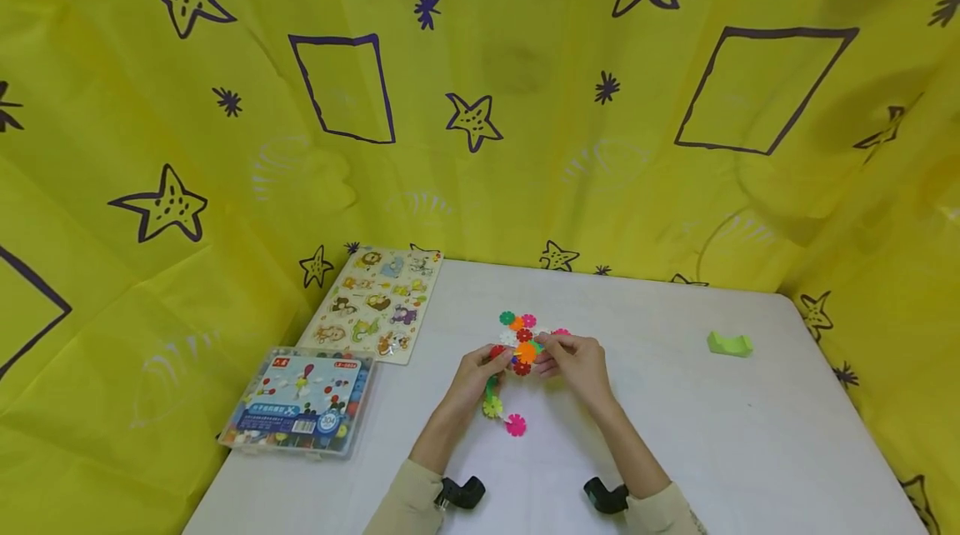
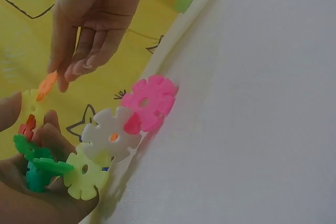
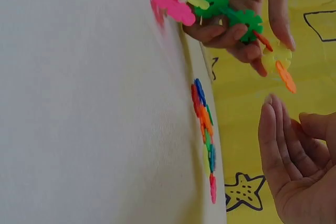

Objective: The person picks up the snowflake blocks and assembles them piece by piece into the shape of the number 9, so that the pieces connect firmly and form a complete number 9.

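Joining step, seemingly. Left grip (image 1: 474, 377) pinches the disc chain (image 3: 212, 1) by its yellow disc (image 3: 271, 59), which meets the orange disc (image 3: 286, 77); right grip (image 3: 296, 156), fingers extended, empty, just beside orange. Next likely calls for adding a piece there.

Beige sleeves (image 1: 408, 497) — and two black, bent wrist-worn devices (image 1: 468, 492), stubby and rounded.

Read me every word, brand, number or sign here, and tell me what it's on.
"304": in the round badge on the box.
"LX-…": seemingly how the code in the box's red strip starts; the rest is too blurred.
Unreadable: the box's red logo, its Chinese-looking title, and the small print by its barcode.
The animal board and the discs: no writing I can make out.
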